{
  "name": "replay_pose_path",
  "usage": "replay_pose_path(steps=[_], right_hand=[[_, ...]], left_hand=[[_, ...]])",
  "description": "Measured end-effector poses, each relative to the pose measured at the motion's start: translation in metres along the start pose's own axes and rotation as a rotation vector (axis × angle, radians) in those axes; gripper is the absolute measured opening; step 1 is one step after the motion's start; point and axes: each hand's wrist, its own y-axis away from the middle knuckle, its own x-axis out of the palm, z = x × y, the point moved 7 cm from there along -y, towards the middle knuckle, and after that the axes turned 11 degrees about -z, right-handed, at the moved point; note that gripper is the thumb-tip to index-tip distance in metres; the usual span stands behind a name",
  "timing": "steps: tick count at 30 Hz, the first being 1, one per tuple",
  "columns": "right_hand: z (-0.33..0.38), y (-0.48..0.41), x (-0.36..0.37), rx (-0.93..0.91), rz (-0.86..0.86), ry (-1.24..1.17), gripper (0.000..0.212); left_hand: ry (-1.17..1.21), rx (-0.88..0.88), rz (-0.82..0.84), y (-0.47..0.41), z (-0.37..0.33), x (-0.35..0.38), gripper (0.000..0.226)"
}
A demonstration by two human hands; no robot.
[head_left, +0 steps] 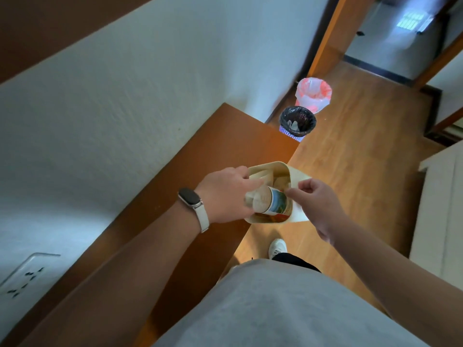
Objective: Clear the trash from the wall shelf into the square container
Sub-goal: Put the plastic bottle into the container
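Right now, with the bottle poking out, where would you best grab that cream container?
Probably the container by the rim of its right wall, pinched from the right as the right hand does: the wall is thin, and the left hand with the bottle blocks the other side.

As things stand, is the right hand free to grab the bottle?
Probably not: the right hand pinches the square container by its rim, and the left hand grips the bottle at its mouth.

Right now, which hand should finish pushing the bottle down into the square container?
Left. The left hand holds the bottle, which lies partly inside the square container; the right hand is busy pinching the container's rim, probably steadying it.
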Motion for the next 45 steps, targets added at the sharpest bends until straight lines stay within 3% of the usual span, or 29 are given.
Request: replay_pose_path(steps=[5, 10, 16, 18, 21, 24, 27, 33, 45], right_hand=[[0.001, -0.006, -0.005, -0.006, -0.02, 0.026, 0.029], [-0.003, -0.015, -0.013, 0.011, -0.02, 0.039, 0.031], [0.007, -0.015, -0.011, 0.025, 0.011, 0.006, 0.069], [0.007, -0.015, -0.009, 0.051, 0.023, -0.039, 0.064], [0.005, -0.017, -0.005, 0.09, 0.045, -0.1, 0.032], [0.006, -0.02, -0.002, 0.104, 0.051, -0.125, 0.018], [0.008, -0.02, 0.003, 0.116, 0.076, -0.137, 0.019], [0.015, -0.021, 0.01, 0.144, 0.09, -0.217, 0.015], [0.02, -0.052, 0.035, 0.199, 0.138, -0.307, 0.017]], left_hand=[[0.048, -0.04, 0.033, -0.018, -0.003, 0.015, 0.059], [0.187, -0.136, 0.061, -0.013, 0.004, 0.035, 0.071], [0.29, -0.223, -0.101, 0.001, 0.023, 0.023, 0.083], [0.323, -0.278, -0.161, 0.007, 0.032, 0.016, 0.087], [0.435, -0.403, -0.21, 0.017, 0.047, 0.01, 0.092], [0.52, -0.493, -0.196, 0.028, 0.057, 0.012, 0.091], [0.617, -0.571, -0.202, 0.038, 0.062, 0.016, 0.085], [0.804, -0.724, -0.207, 0.054, 0.055, 0.034, 0.05], [1.07, -1.072, -0.305, 0.039, 0.046, 0.058, 0.033]])
